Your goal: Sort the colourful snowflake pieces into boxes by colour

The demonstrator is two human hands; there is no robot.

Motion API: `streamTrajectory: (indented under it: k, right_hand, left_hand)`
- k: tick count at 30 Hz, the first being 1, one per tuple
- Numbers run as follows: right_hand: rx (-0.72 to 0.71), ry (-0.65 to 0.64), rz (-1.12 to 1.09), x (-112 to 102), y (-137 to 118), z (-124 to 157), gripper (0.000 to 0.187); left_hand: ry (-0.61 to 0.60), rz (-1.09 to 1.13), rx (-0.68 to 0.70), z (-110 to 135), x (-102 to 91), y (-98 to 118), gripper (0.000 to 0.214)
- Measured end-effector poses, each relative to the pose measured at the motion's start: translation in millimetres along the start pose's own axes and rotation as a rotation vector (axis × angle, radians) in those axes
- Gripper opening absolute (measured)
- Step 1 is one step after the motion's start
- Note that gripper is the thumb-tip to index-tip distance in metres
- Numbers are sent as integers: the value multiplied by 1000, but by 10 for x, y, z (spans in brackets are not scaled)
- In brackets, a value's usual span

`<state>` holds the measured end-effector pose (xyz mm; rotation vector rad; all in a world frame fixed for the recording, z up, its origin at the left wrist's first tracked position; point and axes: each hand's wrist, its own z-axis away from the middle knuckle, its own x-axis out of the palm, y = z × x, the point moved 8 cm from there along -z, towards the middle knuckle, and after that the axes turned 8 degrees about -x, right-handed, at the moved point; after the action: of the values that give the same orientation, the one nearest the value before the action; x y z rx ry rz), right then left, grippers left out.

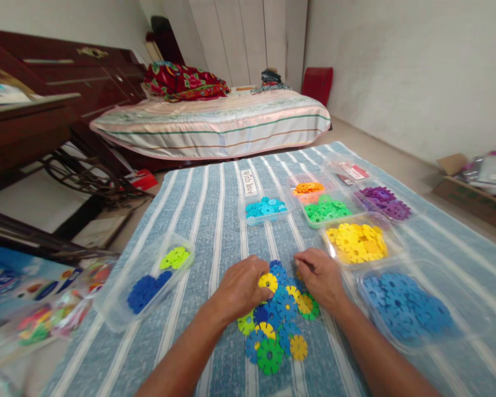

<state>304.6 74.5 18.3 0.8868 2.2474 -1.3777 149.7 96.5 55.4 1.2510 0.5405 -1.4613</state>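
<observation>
A pile of plastic snowflake discs (278, 325) in blue, yellow and green lies on a blue striped cloth (215, 220) in front of me. My left hand (242, 288) rests on the pile's left edge, fingers curled around a yellow disc (268, 282). My right hand (320, 278) sits at the pile's upper right with fingers bent and pinched together on the discs; what it holds is hidden.
Clear tubs hold sorted discs: blue (405, 303), yellow (357, 241), green (326, 209), purple (384, 201), orange (308, 188), teal (265, 208), and dark blue with lime (149, 284). A bed (215, 121) lies behind, dark wooden furniture (45, 110) at left, a cardboard box (471, 187) at right.
</observation>
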Motion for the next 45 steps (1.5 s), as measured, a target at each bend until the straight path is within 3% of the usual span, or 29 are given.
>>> streamTrajectory:
  k: [11,18,27,31,37,40,45]
  right_hand:
    - [0,-3,12,5,-7,-17,16]
    - [7,7,4,4,-12,-30,17]
    - [7,-3,7,-4,-20,-38,17]
    - [21,-5,18,2,-22,-31,16]
    - [58,21,3,16,43,-6,20]
    - [15,4,-14,26,27,-13,21]
    - [5,-18,20,15,2,-20,17]
  left_hand:
    - [5,269,-32,-61,13,-148,9]
    - [-31,500,-69,-80,-66,-213,20]
    - [-106,742,-135,-95,-105,-96,26]
    - [-85,804,-105,-247,-110,107,21]
    - [-118,1109,90,-446,-265,799,14]
    - [-37,1031,127,-488,-367,797,14]
    - [64,413,28,-394,-301,270,11]
